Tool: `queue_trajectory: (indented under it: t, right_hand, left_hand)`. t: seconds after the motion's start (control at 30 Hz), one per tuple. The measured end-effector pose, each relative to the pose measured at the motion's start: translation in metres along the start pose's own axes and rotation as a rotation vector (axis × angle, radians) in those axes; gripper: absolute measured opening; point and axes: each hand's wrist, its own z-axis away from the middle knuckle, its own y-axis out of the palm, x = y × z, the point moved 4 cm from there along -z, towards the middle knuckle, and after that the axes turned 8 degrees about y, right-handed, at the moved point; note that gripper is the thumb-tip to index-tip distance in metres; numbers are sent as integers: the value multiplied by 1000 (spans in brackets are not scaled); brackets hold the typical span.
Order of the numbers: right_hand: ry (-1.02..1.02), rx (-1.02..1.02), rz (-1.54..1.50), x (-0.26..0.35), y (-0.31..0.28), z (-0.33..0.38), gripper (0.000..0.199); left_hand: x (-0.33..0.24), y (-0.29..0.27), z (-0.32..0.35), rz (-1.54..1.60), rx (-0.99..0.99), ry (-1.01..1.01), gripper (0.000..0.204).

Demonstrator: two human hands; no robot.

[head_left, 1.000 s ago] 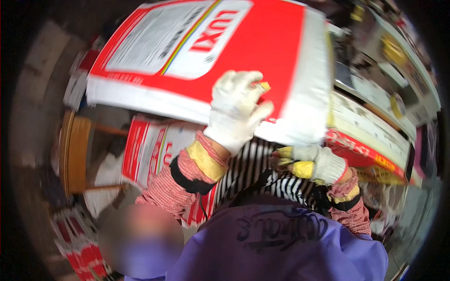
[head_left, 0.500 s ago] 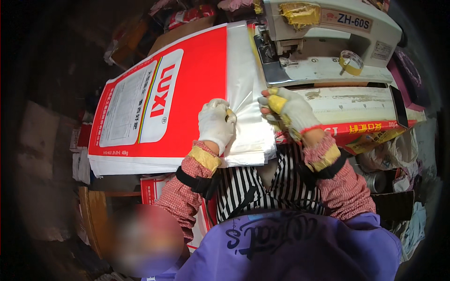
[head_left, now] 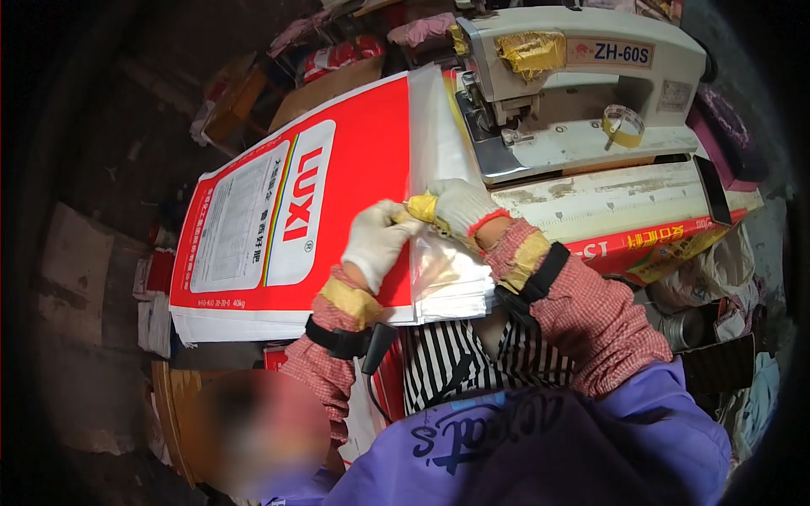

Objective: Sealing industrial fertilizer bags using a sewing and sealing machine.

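A stack of red and white printed sacks lies in front of me, with clear plastic liners sticking out past the sacks' right edge. Both hands wear white gloves with yellow tape on the fingers. At that edge my left hand is closed, its fingertips pinching the top liner beside the red print. My right hand meets it from the right, taped fingers bent and closed on the same film. Their fingertips nearly touch, and the exact grip is partly hidden behind the gloves.
A white sewing machine stands behind on the right, a yellow tape roll on its bed. Before it lies a worn white board with ruler marks. A purple box sits at far right. Below left is a wooden chair.
My right hand has moved left, from beyond the liners to beside my left hand. My left hand has turned and shifted slightly, its fingertips now meeting the right hand's. The view has shifted a little.
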Motion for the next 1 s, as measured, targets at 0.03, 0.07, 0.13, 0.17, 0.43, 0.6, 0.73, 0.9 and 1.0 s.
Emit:
queue_trajectory:
  t: [0.03,0.07,0.13,0.17,0.43,0.6,0.73,0.9,1.0]
  right_hand:
    - [51,-49,182,0,-5,4,35]
    - [67,-65,358,1,-10,9,33]
    - [169,-88,686,4,-16,18,27]
    - [-32,-206,766,18,-15,24,28]
    - [-370,1243,-163,56,99,83,32]
    - [-694,403,-555,29,60,-20,19]
    - [-392,-543,3,-7,-2,-81,16]
    - [-325,-198,-1388,-3,-12,-78,19]
    - [36,199,-1619,16,34,-54,31]
  left_hand:
    - [-7,-15,2,74,-133,0,9]
    - [-13,-35,1,165,-244,28,8]
    - [-22,-66,4,244,-365,134,8]
    - [-19,-78,7,320,-512,107,9]
    - [-56,-80,60,206,-276,184,7]
    - [-65,-73,109,65,93,112,7]
    - [-48,-27,147,-273,916,242,6]
    - [-65,-20,147,-139,1225,229,14]
    - [-88,-36,79,-283,1053,172,12]
